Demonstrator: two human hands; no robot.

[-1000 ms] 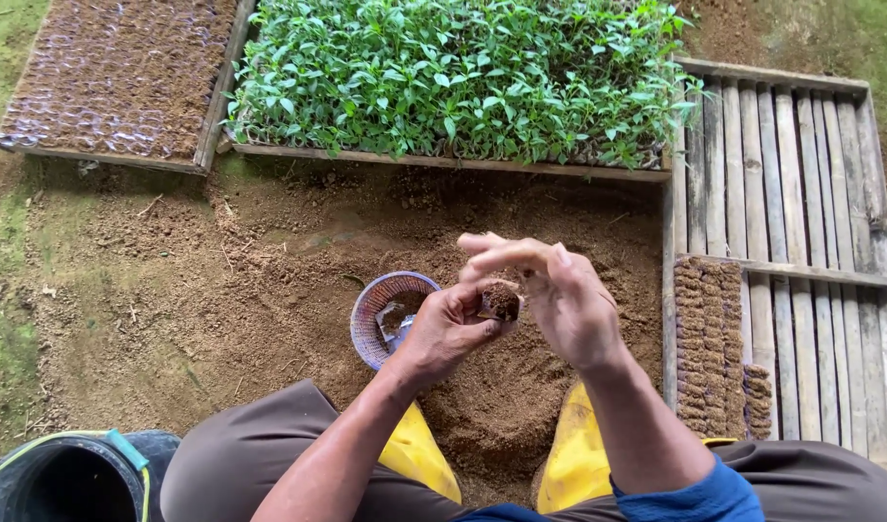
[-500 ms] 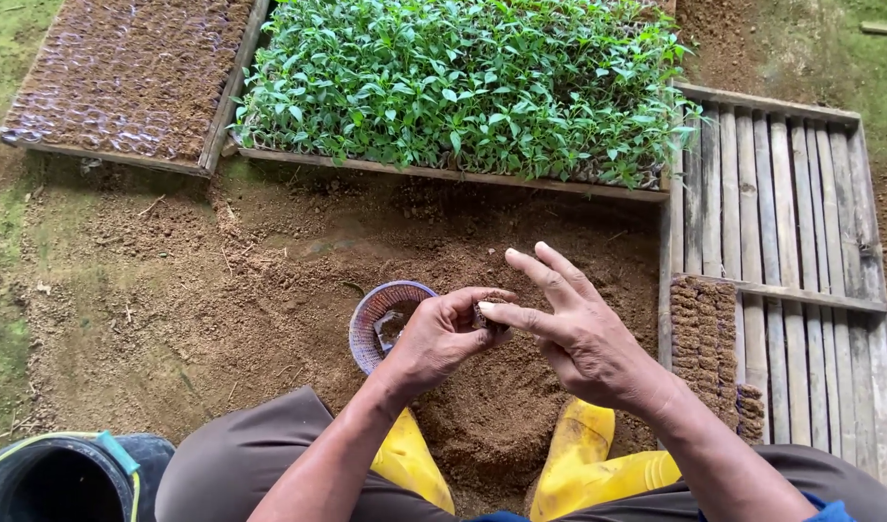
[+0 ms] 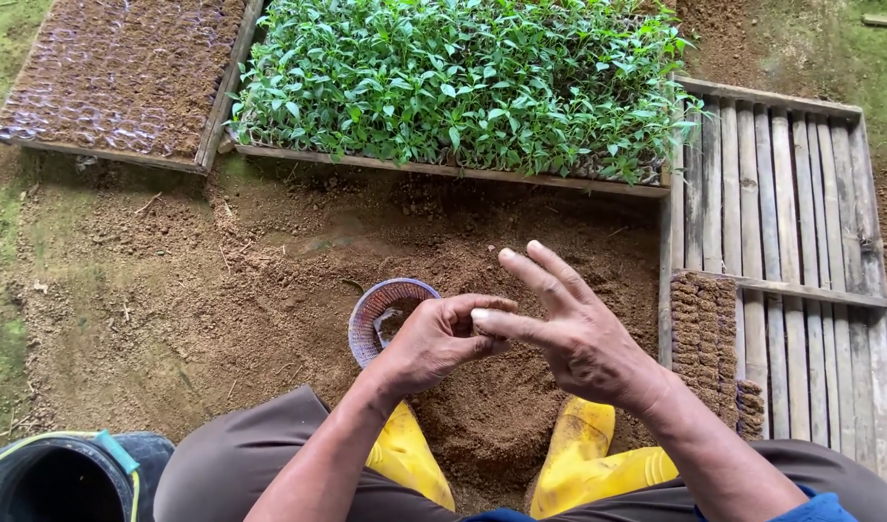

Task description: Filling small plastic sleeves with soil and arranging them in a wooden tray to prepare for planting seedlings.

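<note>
My left hand (image 3: 434, 340) was curled into a tight fist around a small plug of soil, almost wholly hidden inside my fingers, held above the loose brown soil heap (image 3: 501, 406) between my yellow boots (image 3: 409, 459). My right hand (image 3: 569, 333) held nothing: its fingers were spread wide, the forefinger stretched across to touch the top of the left fist. Just behind the left hand a small woven basket (image 3: 376, 309) sat on the soil. To my right lay a slatted wooden tray (image 3: 791, 213), with rows of filled soil plugs (image 3: 704, 338) packed at its near left corner. Ahead stood a tray of green seedlings (image 3: 463, 77), and left of that a tray of bare soil cells (image 3: 115, 77). A dark bucket (image 3: 66, 478) stood by my left knee.
</note>
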